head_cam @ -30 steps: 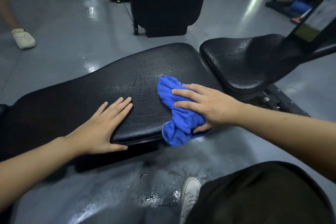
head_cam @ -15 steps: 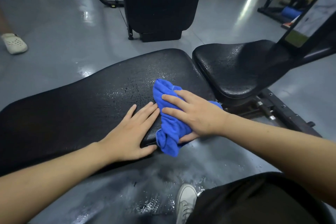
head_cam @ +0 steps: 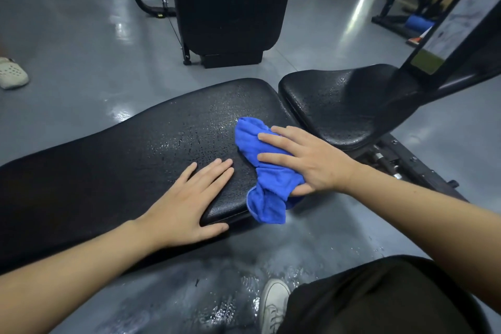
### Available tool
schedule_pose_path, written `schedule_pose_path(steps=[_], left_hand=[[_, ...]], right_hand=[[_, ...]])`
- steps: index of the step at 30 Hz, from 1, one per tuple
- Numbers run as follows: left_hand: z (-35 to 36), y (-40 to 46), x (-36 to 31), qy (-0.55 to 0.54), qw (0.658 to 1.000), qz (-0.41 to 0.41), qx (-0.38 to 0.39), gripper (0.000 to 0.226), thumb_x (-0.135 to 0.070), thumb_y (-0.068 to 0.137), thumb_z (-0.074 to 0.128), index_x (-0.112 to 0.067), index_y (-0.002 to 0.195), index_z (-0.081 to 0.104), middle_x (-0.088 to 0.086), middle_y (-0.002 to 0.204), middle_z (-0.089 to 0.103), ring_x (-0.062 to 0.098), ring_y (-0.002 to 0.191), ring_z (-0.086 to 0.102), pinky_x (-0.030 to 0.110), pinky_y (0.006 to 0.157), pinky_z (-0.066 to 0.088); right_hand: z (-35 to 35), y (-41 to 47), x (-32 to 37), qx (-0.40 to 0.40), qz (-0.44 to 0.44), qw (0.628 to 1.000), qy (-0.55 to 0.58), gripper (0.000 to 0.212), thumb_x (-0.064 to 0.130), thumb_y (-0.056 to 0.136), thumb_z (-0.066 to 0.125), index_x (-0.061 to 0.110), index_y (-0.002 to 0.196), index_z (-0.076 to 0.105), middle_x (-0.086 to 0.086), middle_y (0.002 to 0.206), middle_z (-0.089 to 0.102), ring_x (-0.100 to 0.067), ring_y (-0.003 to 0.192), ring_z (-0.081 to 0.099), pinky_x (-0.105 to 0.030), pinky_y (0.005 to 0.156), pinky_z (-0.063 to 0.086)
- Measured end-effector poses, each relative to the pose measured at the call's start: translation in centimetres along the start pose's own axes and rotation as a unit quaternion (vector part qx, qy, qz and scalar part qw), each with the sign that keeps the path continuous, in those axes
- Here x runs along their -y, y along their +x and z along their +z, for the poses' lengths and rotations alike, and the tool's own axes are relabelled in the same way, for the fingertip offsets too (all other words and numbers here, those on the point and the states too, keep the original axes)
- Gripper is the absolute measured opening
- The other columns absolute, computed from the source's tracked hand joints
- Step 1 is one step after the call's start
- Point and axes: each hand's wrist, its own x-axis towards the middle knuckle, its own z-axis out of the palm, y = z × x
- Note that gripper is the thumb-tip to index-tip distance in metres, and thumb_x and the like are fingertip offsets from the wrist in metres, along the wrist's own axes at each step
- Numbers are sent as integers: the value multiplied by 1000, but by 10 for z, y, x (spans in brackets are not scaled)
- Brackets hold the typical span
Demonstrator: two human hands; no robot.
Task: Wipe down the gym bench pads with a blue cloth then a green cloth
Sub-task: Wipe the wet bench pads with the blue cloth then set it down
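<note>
Nearest the camera: a dark-clothed knee and a white canvas shoe stand on a wet, glossy grey floor, puddled below the bench edge.

The left hand lies flat on the long black textured vinyl bench pad, fingers straight and together, thumb hooked over the near edge; it holds nothing and appears to brace. Just beside it, the right hand presses the crumpled blue microfibre cloth onto the same pad near its right end, fingers spread across the top, thumb tucked against the cloth's underside. One corner of the cloth hangs off the near edge.

Progress, as judged: the blue-cloth stage is under way. Droplets bead on the long pad left of the cloth, so that area looks unwiped. The smaller black seat pad, beyond and right, also carries droplets and appears untouched. The green-cloth pass is wholly outstanding.

Not determinable: no green cloth is in view. The long pad's left end is cut off by the frame. A black upright machine housing stands farther back; a pale perforated clog is partly cropped at far left.
</note>
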Motion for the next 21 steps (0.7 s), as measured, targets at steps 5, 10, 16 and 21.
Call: schedule_pose_path(steps=[5,10,16,21], left_hand=[[2,-1,2,0,1000,-1,-1,103,-72,85,51,-20,162,8,-7,170,-4,11,156,-4,48,125,7],[3,0,2,1,1000,-3,-3,103,-72,84,51,-19,162,9,-7,170,-3,11,156,-5,50,125,10],[2,-1,3,-4,1000,-2,-6,104,-72,84,52,-17,162,12,-5,170,1,13,156,-1,52,124,14],[3,-1,3,-2,1000,0,-4,104,-72,84,50,-18,162,10,-5,170,-2,11,156,-5,51,125,11]], right_hand=[[-26,-25,38,-39,251,967,23,102,69,71,75,16,150,40,-18,150,36,-38,132,43,-51,110,39],[-32,-43,85,-39,624,697,352,76,52,74,81,16,131,44,0,123,48,-15,106,52,-34,92,47],[-20,-2,96,-112,614,552,554,73,75,74,67,25,127,61,11,123,69,-6,110,65,-32,98,50],[-10,46,95,-119,717,533,433,118,72,70,73,4,149,20,-14,149,31,-32,134,40,-45,112,37]])
